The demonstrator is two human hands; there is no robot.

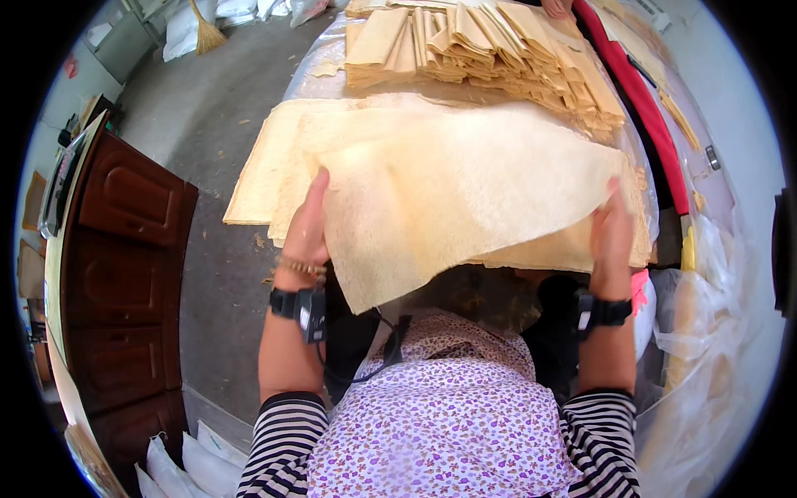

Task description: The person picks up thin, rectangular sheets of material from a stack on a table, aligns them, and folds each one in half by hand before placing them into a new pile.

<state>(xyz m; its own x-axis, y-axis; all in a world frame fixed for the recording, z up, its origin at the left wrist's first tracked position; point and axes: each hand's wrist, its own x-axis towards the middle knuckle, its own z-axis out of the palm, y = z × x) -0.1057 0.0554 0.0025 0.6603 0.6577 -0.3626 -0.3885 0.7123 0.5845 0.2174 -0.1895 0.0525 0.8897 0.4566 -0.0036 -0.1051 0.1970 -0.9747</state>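
A thin, pale tan sheet [423, 205], perhaps dried bean curd, is stretched between my two hands above a stack of similar sheets [261, 162]. My left hand [311, 218] grips its left edge, thumb on top. At the sheet's right edge, my right hand [613, 224] pinches the corner; it is slightly blurred. The sheet's near left corner hangs down past the stack's front edge. Beyond the stack, many folded tan sheets [461, 43] are piled in rows.
Another person's hand [556, 7] shows at the far end of the folded pile. A red padded strip [641, 112] runs along the right side. Dark wooden cabinets [124, 249] stand at left, with white sacks [212, 454] below and a straw broom [208, 34] far back.
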